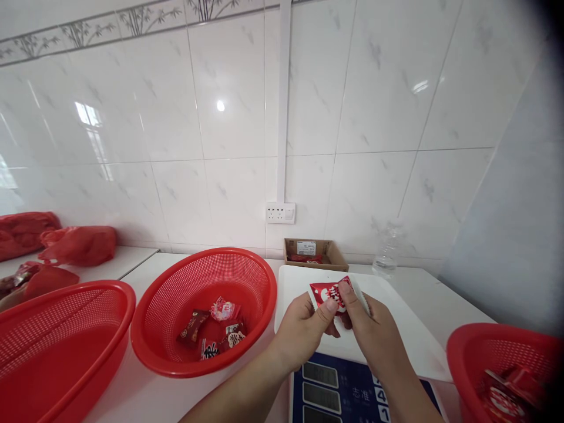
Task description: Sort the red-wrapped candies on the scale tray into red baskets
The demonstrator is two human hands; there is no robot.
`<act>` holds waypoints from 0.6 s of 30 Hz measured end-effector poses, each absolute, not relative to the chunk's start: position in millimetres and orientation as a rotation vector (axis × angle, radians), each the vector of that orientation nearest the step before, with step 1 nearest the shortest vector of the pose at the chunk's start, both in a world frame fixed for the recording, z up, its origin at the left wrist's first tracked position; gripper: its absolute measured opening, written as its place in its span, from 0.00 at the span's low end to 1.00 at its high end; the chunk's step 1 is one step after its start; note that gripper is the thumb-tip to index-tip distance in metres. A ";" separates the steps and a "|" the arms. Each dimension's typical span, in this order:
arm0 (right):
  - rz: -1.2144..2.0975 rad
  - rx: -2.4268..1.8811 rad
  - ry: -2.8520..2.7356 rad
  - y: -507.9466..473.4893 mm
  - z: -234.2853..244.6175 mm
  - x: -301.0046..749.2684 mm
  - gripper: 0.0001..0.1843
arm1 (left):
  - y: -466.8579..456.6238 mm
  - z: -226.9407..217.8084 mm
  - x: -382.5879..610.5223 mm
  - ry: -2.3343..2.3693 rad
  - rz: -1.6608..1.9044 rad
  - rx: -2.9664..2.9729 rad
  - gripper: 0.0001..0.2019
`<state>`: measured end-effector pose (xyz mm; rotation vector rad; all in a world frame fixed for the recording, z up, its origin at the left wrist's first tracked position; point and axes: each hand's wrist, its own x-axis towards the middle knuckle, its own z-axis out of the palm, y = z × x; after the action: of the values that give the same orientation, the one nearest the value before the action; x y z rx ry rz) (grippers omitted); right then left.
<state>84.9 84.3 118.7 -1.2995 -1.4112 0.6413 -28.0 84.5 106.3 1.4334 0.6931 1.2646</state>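
Observation:
A small red-and-white snack packet (326,290) is held between my two hands above the white pan (412,338) of a digital scale. My left hand (302,329) pinches its left side, thumb on the printed front. From the other side my right hand (376,329) grips it, with the thumb pressed on the upper right corner. A white wrapper edge shows beside the right fingers; whether it belongs to the same packet I cannot tell. The scale's blue panel (352,385) lies below my wrists, partly covered by them.
Left of the scale, a red mesh basket (165,361) holds several wrapped snacks (192,328). Another red basket (106,289) stands farther left, and a third basket (484,332) with packets sits at right. Behind are a cardboard box (337,257), a clear bottle (386,258) and red bags (81,244).

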 end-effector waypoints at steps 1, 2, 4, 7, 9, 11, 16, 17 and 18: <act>0.643 -1.299 -1.412 84.3 118.8 84.8 0.29 | 84.3 106.3 -27.9 0.690 1.266 1.435 0.22; 0.642 -1.298 -1.412 84.3 118.9 84.7 0.29 | 84.3 106.3 -27.9 0.690 1.265 1.437 0.22; 0.631 -1.291 -1.412 84.2 119.2 84.5 0.29 | 84.4 106.3 -28.0 0.698 1.265 1.441 0.22; 0.615 -1.290 -1.409 83.6 120.0 84.2 0.29 | 84.8 106.4 -28.4 0.710 1.264 1.453 0.23; 0.605 -1.295 -1.410 83.1 120.6 84.1 0.29 | 84.9 106.6 -28.8 0.720 1.262 1.462 0.23; 0.594 -1.307 -1.418 82.8 120.9 84.0 0.29 | 84.6 106.9 -29.2 0.732 1.257 1.466 0.23; 0.585 -1.323 -1.425 83.1 119.8 84.0 0.29 | 83.4 108.8 -29.0 0.750 1.255 1.449 0.22; 0.580 -1.318 -1.423 83.5 119.3 84.1 0.29 | 83.3 109.2 -28.8 0.756 1.253 1.446 0.22; 0.572 -1.315 -1.422 83.9 118.8 84.4 0.29 | 83.2 109.6 -28.6 0.762 1.250 1.443 0.22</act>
<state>84.4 83.9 118.8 -1.3148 -1.4216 0.5722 -28.6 83.2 109.6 1.4434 0.7624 1.2500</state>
